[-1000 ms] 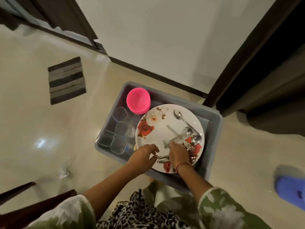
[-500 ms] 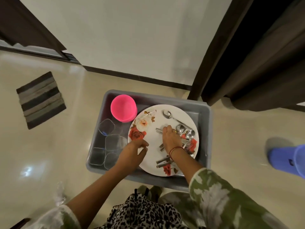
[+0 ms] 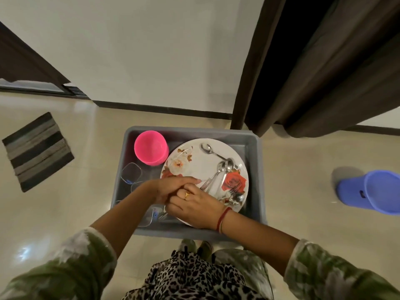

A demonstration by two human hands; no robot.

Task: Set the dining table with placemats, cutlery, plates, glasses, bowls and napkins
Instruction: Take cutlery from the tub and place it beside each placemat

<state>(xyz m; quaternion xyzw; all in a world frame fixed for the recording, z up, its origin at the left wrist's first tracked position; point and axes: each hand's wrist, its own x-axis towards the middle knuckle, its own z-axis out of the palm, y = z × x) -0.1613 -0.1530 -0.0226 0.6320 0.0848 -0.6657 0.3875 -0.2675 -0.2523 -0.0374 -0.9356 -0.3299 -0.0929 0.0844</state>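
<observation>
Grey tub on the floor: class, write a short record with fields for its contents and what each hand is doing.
container: grey tub on the tiled floor
plate: floral plate inside, right side
cutlery: spoons lying on the plate
bowl: pink bowl, far left corner
glasses: clear glasses along the left wall
right hand: curled over the spoon handles
left hand: against the right hand, grip hidden

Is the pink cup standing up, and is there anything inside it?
Upright and empty. The pink cup stands in the grey tub with its mouth facing up, and only its bare pink bottom shows inside.
</observation>
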